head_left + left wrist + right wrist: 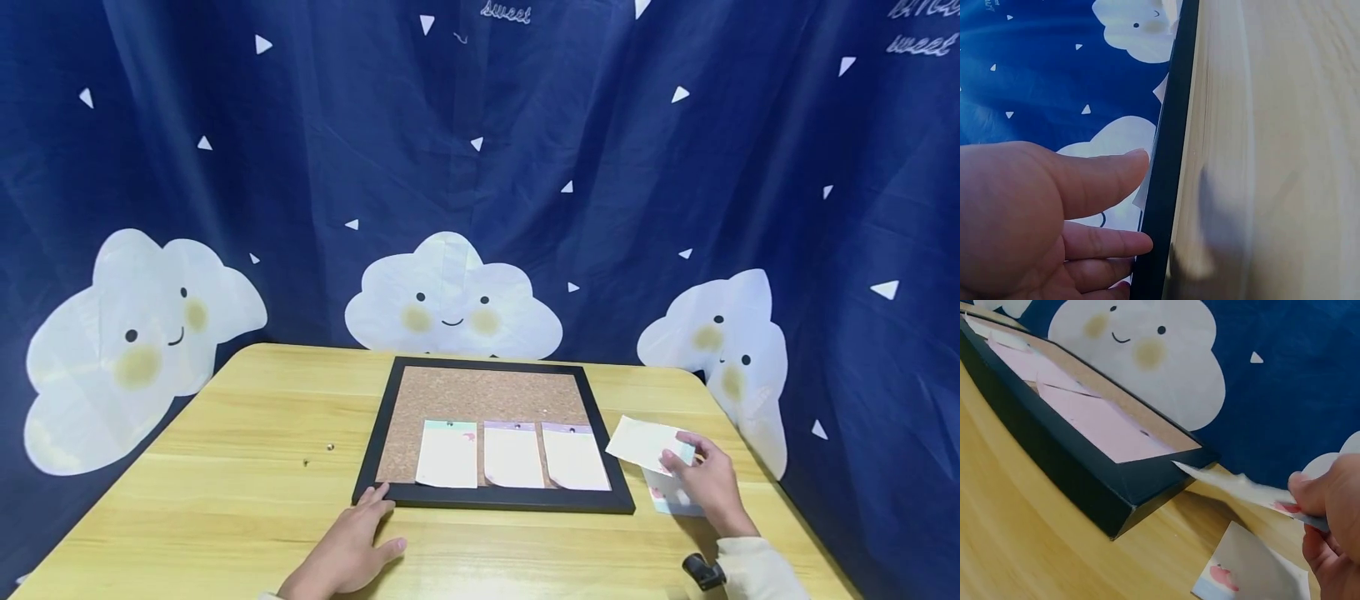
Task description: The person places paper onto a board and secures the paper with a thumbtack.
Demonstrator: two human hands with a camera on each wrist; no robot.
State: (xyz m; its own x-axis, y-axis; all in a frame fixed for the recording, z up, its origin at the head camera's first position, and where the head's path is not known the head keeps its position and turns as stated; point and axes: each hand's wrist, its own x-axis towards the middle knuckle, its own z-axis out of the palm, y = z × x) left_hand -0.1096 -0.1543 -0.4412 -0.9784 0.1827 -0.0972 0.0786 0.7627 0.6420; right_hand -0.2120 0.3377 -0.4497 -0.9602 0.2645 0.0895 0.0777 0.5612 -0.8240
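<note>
A black-framed cork board (480, 387) lies on the table with three note sheets pinned along its lower half: one with a green top (447, 457) and two with purple tops (513, 457). Fingertips of my left hand (348, 542) touch the frame's lower left corner; the fingers are fairly straight and hold nothing. To the right of the board, my right hand (712, 483) pinches a white note sheet (645, 443) between thumb and fingers, held above the table. Under it, another note sheet (1254, 569) with a pink drawing and blue edge lies on the wood.
Two small pushpins (330, 447) lie on the table left of the board. A single pin (545, 411) shows on the cork above the sheets. Behind the table hangs a blue curtain (315, 167) with clouds on it.
</note>
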